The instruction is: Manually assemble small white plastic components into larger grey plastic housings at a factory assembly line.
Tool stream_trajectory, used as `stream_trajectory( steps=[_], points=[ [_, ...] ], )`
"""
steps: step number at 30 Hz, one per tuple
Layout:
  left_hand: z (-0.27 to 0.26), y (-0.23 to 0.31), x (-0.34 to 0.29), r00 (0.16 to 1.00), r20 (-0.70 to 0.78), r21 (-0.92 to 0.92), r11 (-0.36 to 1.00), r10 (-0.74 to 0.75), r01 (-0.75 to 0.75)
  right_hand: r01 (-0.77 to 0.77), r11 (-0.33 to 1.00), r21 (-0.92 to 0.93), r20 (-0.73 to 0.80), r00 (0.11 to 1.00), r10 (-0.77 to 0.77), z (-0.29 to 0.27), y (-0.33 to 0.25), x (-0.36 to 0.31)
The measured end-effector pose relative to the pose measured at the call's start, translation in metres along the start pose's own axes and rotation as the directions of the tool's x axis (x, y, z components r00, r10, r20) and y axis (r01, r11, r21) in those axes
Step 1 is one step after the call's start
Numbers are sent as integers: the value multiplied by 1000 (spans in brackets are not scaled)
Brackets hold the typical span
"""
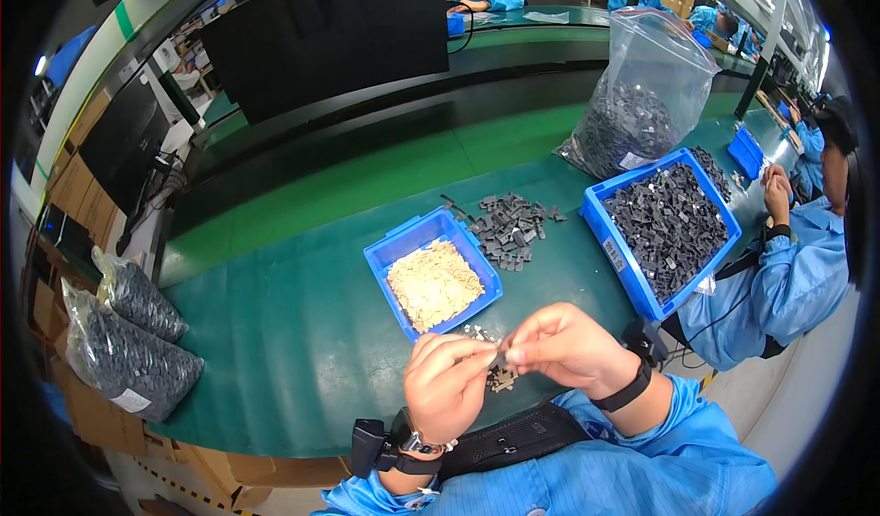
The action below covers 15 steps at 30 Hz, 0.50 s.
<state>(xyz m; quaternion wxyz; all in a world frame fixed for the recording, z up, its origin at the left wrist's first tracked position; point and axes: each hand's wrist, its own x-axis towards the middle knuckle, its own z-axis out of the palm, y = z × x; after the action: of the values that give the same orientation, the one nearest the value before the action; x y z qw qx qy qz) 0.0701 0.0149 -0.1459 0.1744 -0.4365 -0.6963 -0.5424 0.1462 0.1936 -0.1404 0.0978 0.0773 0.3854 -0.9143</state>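
Note:
My left hand (446, 386) pinches a small dark grey part (500, 358) between thumb and fingers, just above the table's near edge. My right hand (573, 346) meets it there, thumb and forefinger pressed together at the same part. Whatever the right fingertips hold is too small to make out. Under the hands lie scattered small cream pieces (501, 380). Beyond my left hand stands a small blue bin (374, 258) full of flat cream pieces (434, 282). A loose pile of dark grey plastic parts (513, 227) lies beside this bin.
A larger blue bin (631, 282) of dark parts stands to the right, with a tall clear bag (632, 113) of them behind it. Filled bags (137, 351) rest at the table's left end. A co-worker (788, 268) sits close at the right. A black panel (330, 44) hangs ahead.

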Motion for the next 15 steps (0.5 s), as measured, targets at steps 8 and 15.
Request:
stream_trajectory(
  steps=[8, 15],
  points=[
    [9, 15, -8, 981, -55, -321, 934, -185, 159, 506, 675, -537, 238, 858, -455, 17, 5, -9],
    [11, 24, 1, 981, 62, -113, 975, -186, 192, 467, -268, -843, 533, 652, -540, 24, 1, -14]
  ],
)
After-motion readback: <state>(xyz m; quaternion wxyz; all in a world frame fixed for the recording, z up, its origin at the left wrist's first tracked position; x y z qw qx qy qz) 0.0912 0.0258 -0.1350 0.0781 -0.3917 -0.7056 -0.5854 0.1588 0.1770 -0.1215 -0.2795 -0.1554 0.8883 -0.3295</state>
